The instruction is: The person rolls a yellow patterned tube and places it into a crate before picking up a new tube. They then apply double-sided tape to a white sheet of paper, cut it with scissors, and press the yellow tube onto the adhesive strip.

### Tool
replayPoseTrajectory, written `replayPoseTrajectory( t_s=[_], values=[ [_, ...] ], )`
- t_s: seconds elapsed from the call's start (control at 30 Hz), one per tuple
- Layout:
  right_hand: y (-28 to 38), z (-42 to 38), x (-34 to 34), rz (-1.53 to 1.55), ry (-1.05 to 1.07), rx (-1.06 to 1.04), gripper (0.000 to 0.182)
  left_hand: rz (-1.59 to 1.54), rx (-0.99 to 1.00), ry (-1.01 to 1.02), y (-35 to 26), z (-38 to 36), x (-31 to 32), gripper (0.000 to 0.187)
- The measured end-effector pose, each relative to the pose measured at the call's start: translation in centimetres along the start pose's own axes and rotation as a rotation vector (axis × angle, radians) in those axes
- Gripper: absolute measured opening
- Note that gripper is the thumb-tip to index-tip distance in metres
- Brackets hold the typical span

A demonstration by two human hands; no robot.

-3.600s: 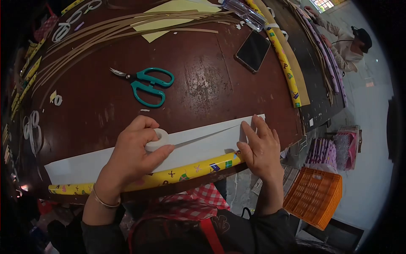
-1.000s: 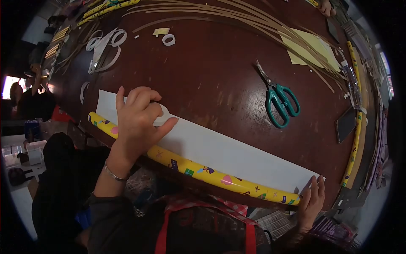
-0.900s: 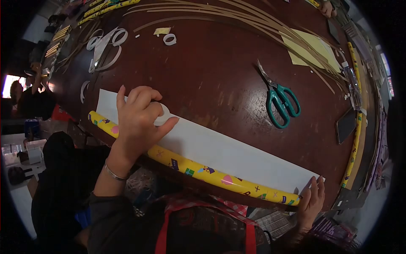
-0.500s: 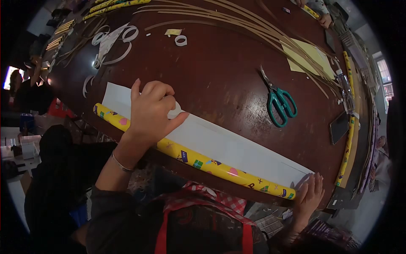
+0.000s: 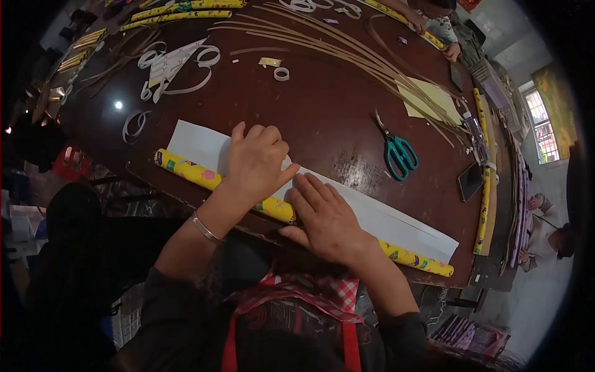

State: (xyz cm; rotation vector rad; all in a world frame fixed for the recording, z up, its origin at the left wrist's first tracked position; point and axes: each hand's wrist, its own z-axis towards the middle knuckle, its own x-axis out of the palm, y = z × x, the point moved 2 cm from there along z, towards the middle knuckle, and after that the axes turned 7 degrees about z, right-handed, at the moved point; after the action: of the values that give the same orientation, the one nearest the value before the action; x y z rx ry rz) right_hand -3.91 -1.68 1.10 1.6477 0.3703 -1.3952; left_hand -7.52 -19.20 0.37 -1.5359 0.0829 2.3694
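Observation:
A yellow patterned roll (image 5: 186, 172) lies along the table's near edge, with a white paper strip (image 5: 384, 211) stretching out behind it. Curled over the strip, left of its middle, my left hand (image 5: 257, 162) grips a small white roll, mostly hidden by the fingers. My right hand (image 5: 328, 217) lies flat across the yellow roll and paper, its fingertips close to my left thumb. Behind the strip, green-handled scissors (image 5: 401, 157) rest on the table.
White ribbon loops (image 5: 207, 57) and a ring of white tape (image 5: 281, 74) are at the back left. Long brown strips (image 5: 347, 46) cross the back over yellow paper (image 5: 427, 98). A phone (image 5: 470, 182) lies right. Another person's hand (image 5: 452, 52) is at the far edge.
My right hand has moved left from the right end of the yellow roll to its middle, beside my left hand. The view has shifted slightly.

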Motion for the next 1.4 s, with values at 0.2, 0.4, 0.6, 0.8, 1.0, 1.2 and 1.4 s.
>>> replayPoseTrajectory(
  t_s=[0.2,0.4,0.6,0.8,1.0,1.2,1.4],
  values=[
    [0.3,0.8,0.6,0.006,-0.076,-0.013,0.059,-0.012,0.025,-0.005,0.4,-0.1,0.2,0.024],
    [0.0,0.0,0.8,0.051,-0.133,0.003,0.055,-0.019,0.049,0.027,0.1,0.3,-0.1,0.023],
    [-1.7,-5.3,-1.5,-0.002,-0.101,0.184,0.058,-0.041,-0.022,0.08,0.2,0.2,0.0,0.027],
    [-4.4,-13.8,-2.9,-0.193,-0.106,0.449,0.065,-0.026,-0.009,0.029,0.3,0.1,0.2,0.028],
    [-6.0,-19.5,-4.3,-0.296,-0.235,0.518,0.061,-0.03,0.008,-0.009,0.2,0.3,0.1,0.03],
    [-6.0,-21.0,-4.5,-0.252,-0.368,0.462,0.05,-0.037,-0.017,0.009,0.4,0.3,0.4,0.03],
    [-4.8,-19.4,-4.6,-0.241,-0.435,0.38,0.044,-0.092,-0.021,0.033,0.6,0.3,0.6,0.03]
  ],
)
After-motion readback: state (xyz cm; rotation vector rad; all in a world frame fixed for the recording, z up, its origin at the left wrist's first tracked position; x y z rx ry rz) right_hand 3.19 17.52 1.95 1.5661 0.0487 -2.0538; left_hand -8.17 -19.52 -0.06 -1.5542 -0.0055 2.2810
